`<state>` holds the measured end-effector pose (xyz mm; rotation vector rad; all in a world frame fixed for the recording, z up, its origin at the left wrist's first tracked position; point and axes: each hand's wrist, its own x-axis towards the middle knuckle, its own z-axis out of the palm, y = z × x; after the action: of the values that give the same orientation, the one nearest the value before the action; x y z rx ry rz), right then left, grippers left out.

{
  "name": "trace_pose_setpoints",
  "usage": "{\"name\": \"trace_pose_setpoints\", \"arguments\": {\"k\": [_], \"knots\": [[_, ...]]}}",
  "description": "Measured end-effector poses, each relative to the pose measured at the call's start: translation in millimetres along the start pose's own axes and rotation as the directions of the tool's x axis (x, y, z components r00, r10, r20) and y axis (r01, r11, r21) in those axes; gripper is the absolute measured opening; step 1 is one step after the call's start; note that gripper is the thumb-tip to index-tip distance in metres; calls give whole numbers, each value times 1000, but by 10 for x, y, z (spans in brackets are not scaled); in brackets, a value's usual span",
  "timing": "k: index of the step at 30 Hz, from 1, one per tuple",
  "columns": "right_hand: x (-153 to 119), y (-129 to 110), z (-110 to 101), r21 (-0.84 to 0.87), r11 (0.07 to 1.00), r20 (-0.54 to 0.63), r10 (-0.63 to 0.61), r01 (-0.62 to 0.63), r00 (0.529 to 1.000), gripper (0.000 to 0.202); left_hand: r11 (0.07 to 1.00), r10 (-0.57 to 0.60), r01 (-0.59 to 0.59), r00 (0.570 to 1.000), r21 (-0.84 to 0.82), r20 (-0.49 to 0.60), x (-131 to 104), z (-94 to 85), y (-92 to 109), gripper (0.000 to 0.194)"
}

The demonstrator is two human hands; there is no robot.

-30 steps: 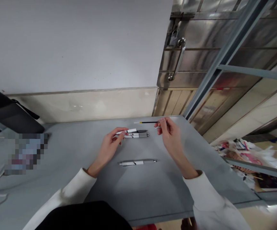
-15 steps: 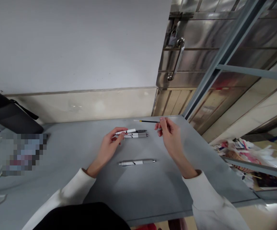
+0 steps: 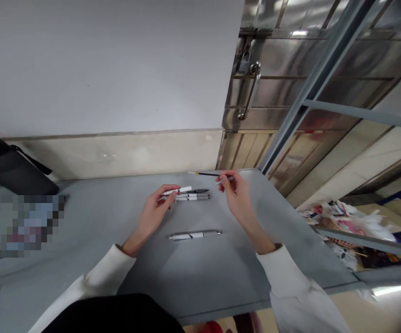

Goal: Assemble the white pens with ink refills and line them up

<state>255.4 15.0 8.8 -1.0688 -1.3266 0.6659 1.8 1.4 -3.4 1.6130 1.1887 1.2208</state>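
Gripping white pen barrel (image 3: 184,189) in left hand (image 3: 153,208), just beside grouped pens (image 3: 197,197) on grey bench (image 3: 99,222). Pinching slim black refill (image 3: 208,174) in right hand (image 3: 237,192), pointed leftward, seen against bench's far edge. Note lone white-and-grey pen (image 3: 195,235) lying crosswise, closer in.

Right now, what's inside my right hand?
Your right hand grips a thin black refill, its pale end showing. A small pale piece pokes out too. The hand covers the rest.

Slim black refill (image 3: 208,175) held level, white barrel (image 3: 184,189) slightly tilted, grouped pens (image 3: 192,197) lying together, single pen (image 3: 192,236) apart.
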Motion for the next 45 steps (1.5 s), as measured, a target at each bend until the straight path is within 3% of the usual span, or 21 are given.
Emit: {"name": "trace_pose_setpoints", "arguments": {"k": [9, 17, 27, 37, 45], "knots": [[21, 49, -13, -29, 1000, 1, 1, -1, 1000, 38, 1000, 19, -19, 1000, 8, -5, 0, 2, -15, 33], [-26, -65, -15, -46, 999, 33, -1, 2, 999, 41, 1000, 0, 0, 1000, 23, 2, -2, -10, -42, 34], [-78, -191, -28, -88, 993, -52, 74, -78, 996, 61, 1000, -10, 10, 1000, 17, 17, -16, -16, -15, 34], [-40, -81, 5, -38, 998, 93, 51, -48, 994, 42, 1000, -4, 4, 1000, 9, 6, -10, -1, 2, 33], [-31, -12, 20, -58, 997, 98, 48, -43, 994, 33, 1000, 7, -7, 1000, 22, 7, -5, -2, -24, 32]]}}
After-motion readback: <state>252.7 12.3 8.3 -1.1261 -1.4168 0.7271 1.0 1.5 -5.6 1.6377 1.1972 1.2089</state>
